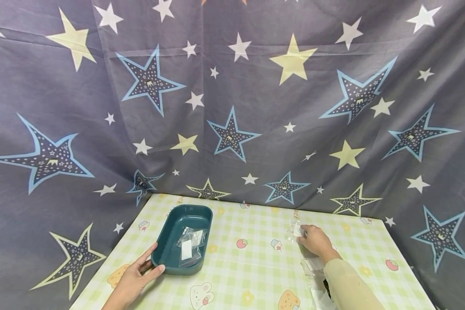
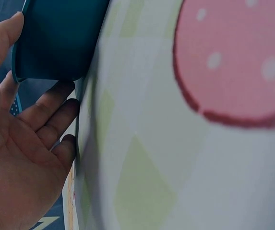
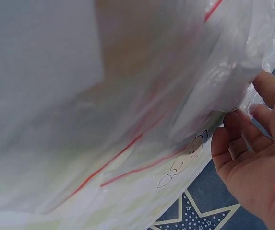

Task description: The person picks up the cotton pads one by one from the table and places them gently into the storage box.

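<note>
Our left hand (image 1: 133,280) grips the teal plastic tray (image 1: 170,228), already holding several clear zip bags (image 1: 190,243); our right hand (image 1: 315,241) pinches another bag (image 1: 294,230), more remaining on the tabletop (image 1: 255,275).

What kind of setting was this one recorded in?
Probably a makeshift indoor recording corner, not a real workplace: a star-print cloth backdrop hangs behind a table under a green checked cartoon tablecloth. On it sit a teal tray and clear zip bags, handled by two bare hands.
</note>
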`<state>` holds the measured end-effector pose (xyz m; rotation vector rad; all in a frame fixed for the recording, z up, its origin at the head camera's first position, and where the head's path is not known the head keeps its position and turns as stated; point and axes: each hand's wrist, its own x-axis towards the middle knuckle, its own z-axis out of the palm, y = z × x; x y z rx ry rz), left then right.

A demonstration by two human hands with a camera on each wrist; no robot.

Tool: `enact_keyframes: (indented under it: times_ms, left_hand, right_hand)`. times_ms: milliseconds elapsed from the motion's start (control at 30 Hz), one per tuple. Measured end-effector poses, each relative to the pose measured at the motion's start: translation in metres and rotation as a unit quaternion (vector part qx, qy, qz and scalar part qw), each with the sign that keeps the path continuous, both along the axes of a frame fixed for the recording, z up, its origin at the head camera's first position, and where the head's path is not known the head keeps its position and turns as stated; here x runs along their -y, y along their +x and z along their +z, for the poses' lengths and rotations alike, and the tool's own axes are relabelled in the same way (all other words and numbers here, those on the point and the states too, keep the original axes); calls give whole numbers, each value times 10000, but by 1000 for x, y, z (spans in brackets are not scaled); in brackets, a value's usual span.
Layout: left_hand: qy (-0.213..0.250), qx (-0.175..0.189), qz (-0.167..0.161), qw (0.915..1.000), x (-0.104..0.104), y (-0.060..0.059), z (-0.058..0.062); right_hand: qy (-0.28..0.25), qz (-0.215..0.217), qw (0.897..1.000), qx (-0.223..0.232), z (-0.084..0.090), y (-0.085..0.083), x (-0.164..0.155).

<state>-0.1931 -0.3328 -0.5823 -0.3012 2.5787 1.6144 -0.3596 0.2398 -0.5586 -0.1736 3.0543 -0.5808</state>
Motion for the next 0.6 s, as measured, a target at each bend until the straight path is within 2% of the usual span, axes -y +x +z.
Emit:
enact_keyframes:
  times_ms: [600]
  left_hand:
    - [110,96,94,9998,-1,-3,-3]
  right_hand:
    - [80,-207,9995,216,1,3,4]
